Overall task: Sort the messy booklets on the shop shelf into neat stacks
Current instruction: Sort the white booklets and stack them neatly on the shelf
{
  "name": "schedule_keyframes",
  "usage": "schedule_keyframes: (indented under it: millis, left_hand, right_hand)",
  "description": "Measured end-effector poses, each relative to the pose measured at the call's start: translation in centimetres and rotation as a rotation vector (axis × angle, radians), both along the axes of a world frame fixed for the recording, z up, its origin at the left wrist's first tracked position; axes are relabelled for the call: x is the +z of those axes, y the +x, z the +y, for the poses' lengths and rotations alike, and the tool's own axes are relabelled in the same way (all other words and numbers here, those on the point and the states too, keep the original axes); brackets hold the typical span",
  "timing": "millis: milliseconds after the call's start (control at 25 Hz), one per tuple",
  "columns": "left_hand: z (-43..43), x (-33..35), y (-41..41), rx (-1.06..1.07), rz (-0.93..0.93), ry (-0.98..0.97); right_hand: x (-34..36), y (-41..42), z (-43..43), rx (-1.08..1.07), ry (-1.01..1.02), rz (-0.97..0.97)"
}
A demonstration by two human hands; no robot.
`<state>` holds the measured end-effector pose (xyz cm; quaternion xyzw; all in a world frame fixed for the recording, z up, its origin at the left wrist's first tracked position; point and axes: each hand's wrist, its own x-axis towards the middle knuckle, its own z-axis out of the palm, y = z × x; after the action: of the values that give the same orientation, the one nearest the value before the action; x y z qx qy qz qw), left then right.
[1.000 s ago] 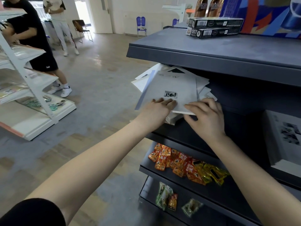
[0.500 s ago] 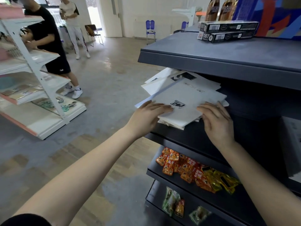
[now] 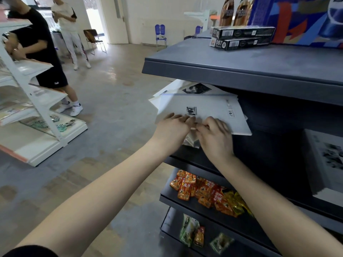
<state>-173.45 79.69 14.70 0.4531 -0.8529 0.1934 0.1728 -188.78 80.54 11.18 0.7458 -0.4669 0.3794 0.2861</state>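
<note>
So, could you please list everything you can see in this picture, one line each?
booklets: one untidy pile, white, second shelf, overhanging its left end
shelf unit: one, dark grey, right
boxes: two, black, stacked on the top shelf
bottles: two, brown, behind the boxes
snack packets: a heap, orange and yellow, third shelf down
green packets: a few, mostly green, lowest shelf in view
printed stack: one, white with dark pictures, far right
rack: one, white, left
chair: one, blue, by the far wall
person in black: one, at the rack
person in white: one, behind, far left
left hand: fingers straight, resting on the top booklet
right hand: fingers curled at the pile's near edge
</note>
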Motion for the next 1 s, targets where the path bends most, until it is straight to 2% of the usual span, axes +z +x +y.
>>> schedule_keyframes:
  millis: [40,160,280,400,480,560,680,880,1000]
  left_hand:
    - [0.0,0.1,-0.2,0.039,-0.008,0.089]
    - [-1.2,-0.2,0.9,0.114,0.010,0.152]
    - [-2.1,-0.3,2.3,0.166,0.066,-0.005]
    - [-3.1,-0.5,2.4,0.232,0.103,-0.027]
    - [-3.0,-0.1,1.3,0.157,0.140,-0.014]
    - [-2.1,-0.2,-0.3,-0.008,0.115,-0.017]
    - [-0.7,-1.5,-2.1,-0.243,0.101,-0.002]
    - [-1.3,-1.8,-1.4,-0.181,0.112,0.109]
    - [-1.1,-2.0,-1.2,-0.178,0.111,0.012]
  right_hand:
    - [0.0,-0.3,0.0,0.020,-0.002,-0.002]
    - [-0.4,-3.2,0.0,0.027,0.018,0.008]
    - [-1.3,-7.5,0.5,-0.042,0.018,0.038]
    - [-1.6,-8.7,1.4,0.023,-0.062,0.066]
    - [-1.4,-7.9,2.0,0.104,-0.088,0.044]
    - [-1.4,-6.8,2.7,0.175,-0.071,0.026]
    - [-1.7,-6.4,3.4,0.180,0.002,0.097]
    - [-1.6,-8.6,2.0,0.020,0.131,0.133]
    - [-1.5,-8.0,2.1,-0.013,0.115,0.123]
